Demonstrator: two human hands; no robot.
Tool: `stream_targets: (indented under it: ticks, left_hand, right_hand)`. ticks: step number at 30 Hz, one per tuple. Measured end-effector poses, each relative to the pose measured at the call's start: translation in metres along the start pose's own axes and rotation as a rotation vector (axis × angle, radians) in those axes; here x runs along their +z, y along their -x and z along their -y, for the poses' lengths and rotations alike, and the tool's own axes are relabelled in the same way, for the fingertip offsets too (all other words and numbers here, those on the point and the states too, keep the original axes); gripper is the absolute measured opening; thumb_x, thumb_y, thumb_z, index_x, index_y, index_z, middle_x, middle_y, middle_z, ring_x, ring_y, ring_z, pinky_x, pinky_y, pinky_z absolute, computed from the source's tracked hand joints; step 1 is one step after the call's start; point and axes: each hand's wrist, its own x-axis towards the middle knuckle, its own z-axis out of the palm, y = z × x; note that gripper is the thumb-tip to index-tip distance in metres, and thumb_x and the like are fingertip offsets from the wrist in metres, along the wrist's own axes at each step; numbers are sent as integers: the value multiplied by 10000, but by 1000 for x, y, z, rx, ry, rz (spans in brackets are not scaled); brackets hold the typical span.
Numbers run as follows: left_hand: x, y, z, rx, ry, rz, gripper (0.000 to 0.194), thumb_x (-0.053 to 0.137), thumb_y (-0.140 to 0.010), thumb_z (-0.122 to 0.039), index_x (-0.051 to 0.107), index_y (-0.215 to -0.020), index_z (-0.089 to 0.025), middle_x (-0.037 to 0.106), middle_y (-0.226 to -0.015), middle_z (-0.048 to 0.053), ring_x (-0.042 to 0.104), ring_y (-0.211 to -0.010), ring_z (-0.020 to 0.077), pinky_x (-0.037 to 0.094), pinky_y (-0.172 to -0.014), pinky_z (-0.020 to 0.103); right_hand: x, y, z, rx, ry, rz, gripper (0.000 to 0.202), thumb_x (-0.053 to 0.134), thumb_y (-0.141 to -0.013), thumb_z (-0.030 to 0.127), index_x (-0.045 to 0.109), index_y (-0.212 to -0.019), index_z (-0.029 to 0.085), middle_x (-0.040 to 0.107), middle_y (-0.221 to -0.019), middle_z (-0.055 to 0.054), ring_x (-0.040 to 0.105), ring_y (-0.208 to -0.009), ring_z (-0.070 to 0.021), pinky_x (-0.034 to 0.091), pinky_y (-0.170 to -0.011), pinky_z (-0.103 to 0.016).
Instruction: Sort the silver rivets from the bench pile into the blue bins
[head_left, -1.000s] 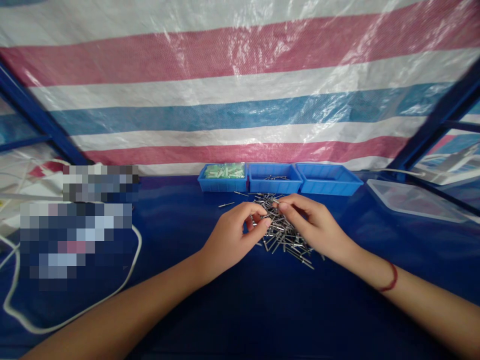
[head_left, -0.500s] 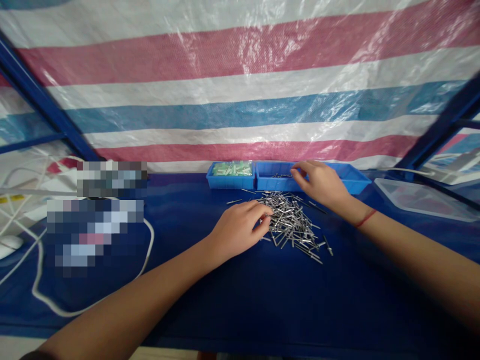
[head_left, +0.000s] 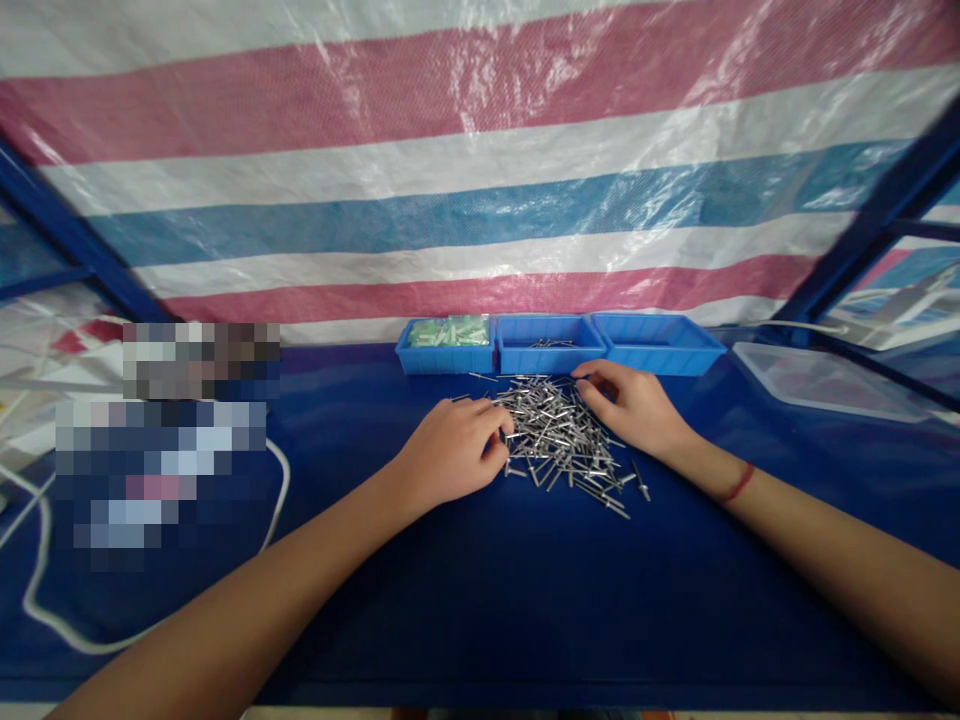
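A loose heap of silver blind rivets [head_left: 555, 435] lies on the blue tabletop. My left hand [head_left: 457, 450] rests at its left edge, fingers curled and thumb drawn in towards them; whatever it may hold is hidden. At the heap's upper right, my right hand [head_left: 634, 405] reaches in with thumb and index finger apart, and I see nothing held between them. Just behind the heap stands the middle blue bin [head_left: 525, 362], with a few rivets on its floor.
A left blue bin [head_left: 442, 363] holds a clear bag of green and white pieces [head_left: 450, 331]. On the right stands another blue bin [head_left: 664, 358], beside a translucent plastic lid [head_left: 825, 380]. A white cable [head_left: 281, 480] loops across the left side. Striped sheeting hangs behind.
My right hand has come back from over the middle bin to the heap's upper right edge. The left hand stays beside the heap. The whole view has shifted slightly.
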Motion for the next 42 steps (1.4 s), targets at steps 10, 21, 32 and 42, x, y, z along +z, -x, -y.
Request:
stream_targets:
  ticks: [10,21,32,42]
  left_hand:
    - [-7,-5,15,211,-102,92,175,467,-920,-240,640,-939,-229,661,-966,0,575,-882,149,300,-755,285]
    - [-4,-7,19,222,-66,103,159,486,-915,-251,644,-926,-243,644,-1007,-23,540,-919,144,274,-760,281]
    - [-3,-7,25,237,-75,83,129,469,-925,-259,588,-961,-225,654,-997,-21,531,-957,155,266,-775,284]
    - [2,-8,18,145,66,-62,130,444,-920,-193,561,-976,-192,644,-939,22,561,-892,164,353,-796,308]
  right_hand:
    - [-1,2,8,-16,-30,22,213,487,-816,253,650,-913,156,657,-658,-23,553,-502,-137,414,-518,-255]
    - [1,3,5,-23,-65,27,211,489,-809,233,653,-906,143,642,-646,-18,556,-523,-136,417,-543,-252]
    - [1,3,6,-39,-73,30,202,488,-801,228,651,-889,148,638,-628,-13,537,-496,-131,414,-527,-254]
    - [-4,5,11,-70,-97,-35,182,503,-819,232,657,-872,151,667,-732,-47,594,-647,-165,444,-606,-288]
